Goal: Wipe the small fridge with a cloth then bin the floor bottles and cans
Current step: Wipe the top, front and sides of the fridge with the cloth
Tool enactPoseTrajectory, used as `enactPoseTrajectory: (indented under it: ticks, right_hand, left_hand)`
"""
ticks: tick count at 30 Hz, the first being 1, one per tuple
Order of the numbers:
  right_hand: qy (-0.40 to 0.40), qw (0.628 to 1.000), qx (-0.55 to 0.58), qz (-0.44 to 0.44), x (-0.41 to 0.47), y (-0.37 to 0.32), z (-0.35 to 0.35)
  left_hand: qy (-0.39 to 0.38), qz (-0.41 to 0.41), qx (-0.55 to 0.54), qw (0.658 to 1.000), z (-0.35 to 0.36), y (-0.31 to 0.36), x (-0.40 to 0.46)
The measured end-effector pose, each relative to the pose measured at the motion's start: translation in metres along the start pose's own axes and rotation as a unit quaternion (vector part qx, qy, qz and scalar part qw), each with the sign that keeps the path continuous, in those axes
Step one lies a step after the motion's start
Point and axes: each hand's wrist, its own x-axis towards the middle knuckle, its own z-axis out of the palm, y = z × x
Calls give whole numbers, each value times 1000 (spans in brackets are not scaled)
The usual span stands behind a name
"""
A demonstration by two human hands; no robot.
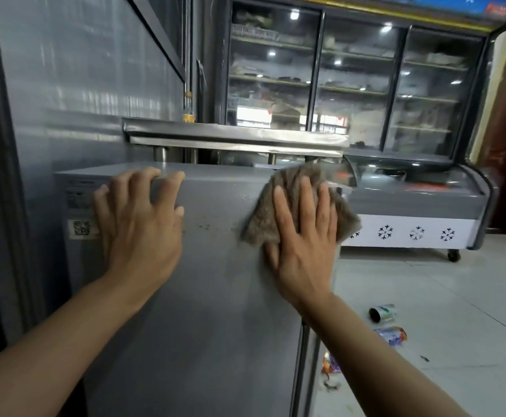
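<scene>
The small grey fridge (209, 296) stands in front of me, its side panel facing the camera. My right hand (303, 239) presses a brown-grey cloth (294, 203) flat against the panel near its upper right corner, fingers straight. My left hand (142, 218) rests on the panel at the upper left, its fingertips hooked over the top edge. On the tiled floor to the right lie a dark-ended can (382, 313), a crushed blue and red can (391, 335) and a small piece of colourful litter (330, 364) by the fridge's foot.
A grey wall panel (80, 85) runs along the left. Behind the fridge is a steel counter (233, 135), then a tall glass-door display cooler (351, 79) with a wheeled white base (411, 233). Open tiled floor (441, 311) spreads to the right.
</scene>
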Motion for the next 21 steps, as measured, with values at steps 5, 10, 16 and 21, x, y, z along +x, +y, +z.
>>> enactPoseTrajectory:
  ticks: [5, 10, 16, 21]
  right_hand:
    - [-7, 1000, -2, -30, -16, -9, 10]
    - [-90, 967, -49, -234, -83, -9, 14]
    - [-26, 989, 8, -149, 11, -38, 11]
    - [-19, 988, 11, -156, -5, -79, 28]
  left_hand:
    - [4, 16, 0, 1000, 3, -3, -2]
    - [-31, 19, -13, 999, -4, -4, -5]
    - [-45, 50, 1, 998, -15, -39, -14]
    - [-53, -7, 14, 998, -18, -67, -28]
